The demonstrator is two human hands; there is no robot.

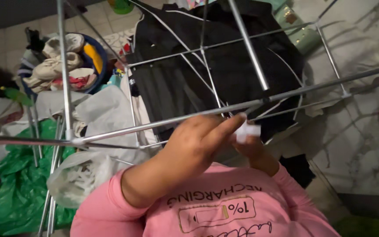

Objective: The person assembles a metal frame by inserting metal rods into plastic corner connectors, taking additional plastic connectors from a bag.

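Both hands: left hand [194, 147] and right hand [253, 149] pinch a white clip [247, 131] beside the drying rack [176, 120]; a loosened grip risks dropping it

From my remote seat, the right hand [253, 151] is mostly hidden behind the left hand [198, 145], so I cannot tell how its fingers sit on the small white piece [247, 131] (its shape is smeared by blur). The left fingertips [237, 119] are blurred too. The drying rack [163, 125] runs off the frame on both sides and at the top. The black garment [189, 79] is cut off above. The white plastic bag [82, 175] keeps its contents unreadable.
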